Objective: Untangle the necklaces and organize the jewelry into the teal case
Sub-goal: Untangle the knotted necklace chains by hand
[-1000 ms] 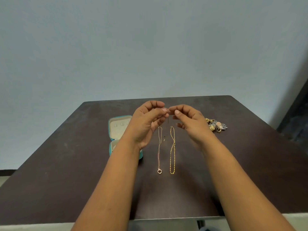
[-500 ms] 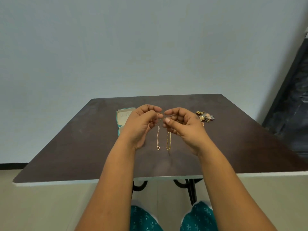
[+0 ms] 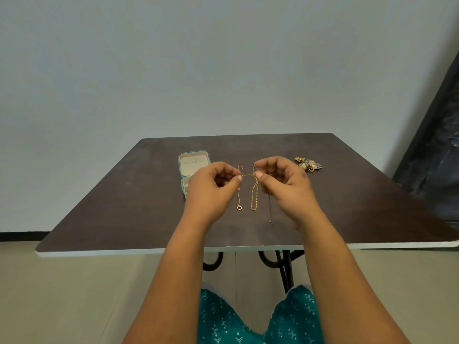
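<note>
Chain runs taut left to right between both pinching grips, left hand and right hand, necklaces dangling beneath.

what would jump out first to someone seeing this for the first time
The eye goes first to the two hands held up over the middle of the dark table: the left hand and right hand pinch a short stretch of gold chain taut between them, with two necklace loops hanging below. Next come the open teal case behind the left hand and a small heap of ornate jewelry at the far right.
</note>
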